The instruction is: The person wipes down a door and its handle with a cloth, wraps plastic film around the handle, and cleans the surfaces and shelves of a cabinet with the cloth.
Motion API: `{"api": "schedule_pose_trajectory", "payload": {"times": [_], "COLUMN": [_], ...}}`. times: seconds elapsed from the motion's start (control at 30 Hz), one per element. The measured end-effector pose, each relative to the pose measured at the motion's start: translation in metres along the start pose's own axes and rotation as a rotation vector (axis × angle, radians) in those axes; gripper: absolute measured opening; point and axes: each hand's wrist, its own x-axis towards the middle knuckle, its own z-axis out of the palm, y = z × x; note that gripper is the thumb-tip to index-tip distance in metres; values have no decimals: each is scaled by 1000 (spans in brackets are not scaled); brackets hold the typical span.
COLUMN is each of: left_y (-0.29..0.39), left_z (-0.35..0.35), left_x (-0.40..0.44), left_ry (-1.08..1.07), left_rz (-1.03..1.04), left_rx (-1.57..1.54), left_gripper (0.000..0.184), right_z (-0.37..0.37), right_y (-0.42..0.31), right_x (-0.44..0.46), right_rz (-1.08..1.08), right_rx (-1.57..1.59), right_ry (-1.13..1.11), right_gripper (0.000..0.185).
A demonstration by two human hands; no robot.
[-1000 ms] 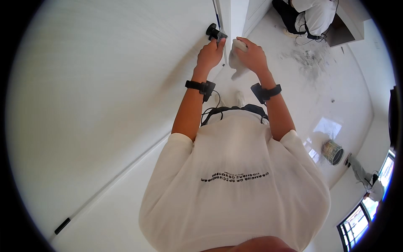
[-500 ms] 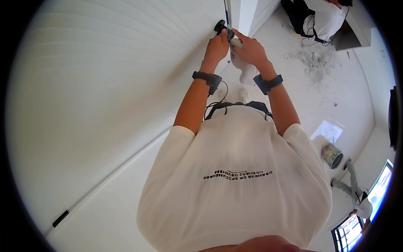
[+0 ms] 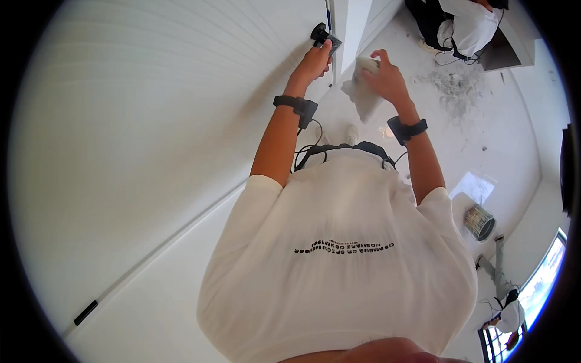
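Observation:
A black door handle with a greyish end sticks out from the edge area of a large white door. The fingers of my left hand are closed at that greyish end, with the thumb on top. To the right, apart from the handle, my right hand holds a pale, crumpled cloth that hangs below its fingers. One finger of that hand is bent up. Both wrists wear black straps with dark boxes.
A person crouches at the upper right beside an open white cabinet. Grey debris is scattered on the pale floor. A bucket sits at the right, with another person farther off near the windows.
My right hand has drawn back from the handle to the right with the cloth. My left hand remains at the handle. The far person at the lower right has shifted downward in view.

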Motion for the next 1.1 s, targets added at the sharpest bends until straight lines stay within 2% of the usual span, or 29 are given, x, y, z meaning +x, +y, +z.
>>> {"api": "schedule_pose_trajectory", "payload": {"times": [0.07,0.17,0.27,0.4,0.5,0.6,0.73,0.87,0.93,1.0,1.1], "left_y": [0,-3,-11,-12,-9,1,0,-6,-11,-9,-6], "left_z": [5,10,12,12,13,16,17,15,12,12,10], "left_x": [4,8,12,12,7,-1,-1,2,4,-3,-11], "left_ry": [69,218,273,240,291,293,273,264,271,306,296], "left_rz": [48,180,251,292,356,352,340,296,292,298,311], "left_rx": [73,224,233,207,248,304,294,278,297,307,288], "left_gripper": [73,69,68,70,72,69,68,72,77,77,75], "right_z": [-18,-19,-3,46,47,36,41,57,58,51,41], "right_y": [10,5,-29,-37,-41,-23,-24,-35,-35,-39,-23], "right_x": [2,14,35,49,21,18,37,40,25,6,-4], "right_rz": [24,-214,-241,-284,-133,-174,-173,2,-30,-51,-125], "right_rx": [32,147,209,146,285,255,353,424,402,359,296], "right_ry": [26,125,102,268,200,78,154,151,71,-61,-139], "right_gripper": [53,39,32,33,32,32,34,35,34,34,35]}}
